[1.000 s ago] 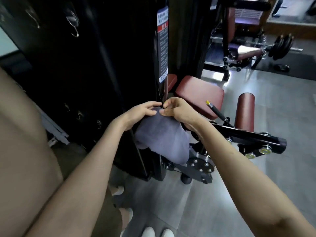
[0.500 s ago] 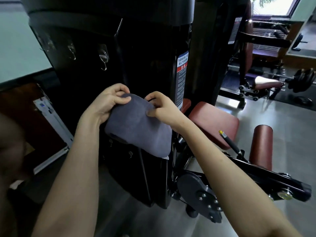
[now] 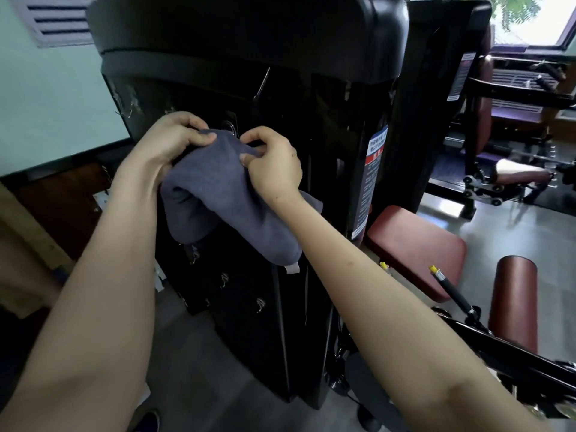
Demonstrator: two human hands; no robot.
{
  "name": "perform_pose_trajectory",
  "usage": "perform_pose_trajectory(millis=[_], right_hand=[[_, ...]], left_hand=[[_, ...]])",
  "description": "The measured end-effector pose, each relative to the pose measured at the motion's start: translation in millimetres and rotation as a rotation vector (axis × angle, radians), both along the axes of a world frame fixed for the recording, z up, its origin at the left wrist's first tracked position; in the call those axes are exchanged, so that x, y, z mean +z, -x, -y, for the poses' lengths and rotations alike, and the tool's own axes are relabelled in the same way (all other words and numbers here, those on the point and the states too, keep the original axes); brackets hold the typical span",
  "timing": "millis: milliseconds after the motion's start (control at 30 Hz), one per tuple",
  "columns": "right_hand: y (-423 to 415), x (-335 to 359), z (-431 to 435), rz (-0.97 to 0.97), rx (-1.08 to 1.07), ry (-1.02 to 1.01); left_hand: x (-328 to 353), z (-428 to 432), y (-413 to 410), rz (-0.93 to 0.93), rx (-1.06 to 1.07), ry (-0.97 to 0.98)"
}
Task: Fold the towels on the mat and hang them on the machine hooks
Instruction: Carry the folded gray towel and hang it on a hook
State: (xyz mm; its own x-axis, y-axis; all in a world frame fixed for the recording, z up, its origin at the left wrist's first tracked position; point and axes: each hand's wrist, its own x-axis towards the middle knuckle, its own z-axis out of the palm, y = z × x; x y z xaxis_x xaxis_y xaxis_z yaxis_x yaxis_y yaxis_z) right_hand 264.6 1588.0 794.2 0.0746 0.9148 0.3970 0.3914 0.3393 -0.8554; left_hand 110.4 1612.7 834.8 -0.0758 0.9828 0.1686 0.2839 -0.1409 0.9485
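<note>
Both hands pinch the top edge of the folded grey towel (image 3: 218,194) against the black machine (image 3: 280,88), left hand (image 3: 170,140) at ten o'clock, right hand (image 3: 271,163) at two, just below a metal hook (image 3: 230,127). A maroon seat pad (image 3: 414,247) sits at four.

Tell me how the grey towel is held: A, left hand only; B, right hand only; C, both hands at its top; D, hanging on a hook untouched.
C: the left hand and the right hand both pinch the top of the grey towel in front of the black machine.
</note>
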Motion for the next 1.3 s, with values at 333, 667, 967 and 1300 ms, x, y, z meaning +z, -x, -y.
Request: perform_pose_trajectory(millis=[333, 667, 967, 1300], right_hand=[[20.8, -17.4, 13.5, -0.052, -0.117, -0.152], [30.4, -54.2, 12.7, 0.419, -0.426, -0.574], [26.4, -36.9, 21.3, 0.040, 0.015, -0.034], [58.6, -47.5, 3.1, -0.137, 0.052, 0.086]], left_hand=[[-19.2, -26.2, 0.6, 0.027, 0.143, -0.020], [-30.7, -34.1, 10.5, 0.083, 0.054, 0.020], [-38.6, -39.2, 16.4, 0.045, 0.028, -0.110], [-48.0, -28.4, 13.4, 0.033, -0.093, -0.155]])
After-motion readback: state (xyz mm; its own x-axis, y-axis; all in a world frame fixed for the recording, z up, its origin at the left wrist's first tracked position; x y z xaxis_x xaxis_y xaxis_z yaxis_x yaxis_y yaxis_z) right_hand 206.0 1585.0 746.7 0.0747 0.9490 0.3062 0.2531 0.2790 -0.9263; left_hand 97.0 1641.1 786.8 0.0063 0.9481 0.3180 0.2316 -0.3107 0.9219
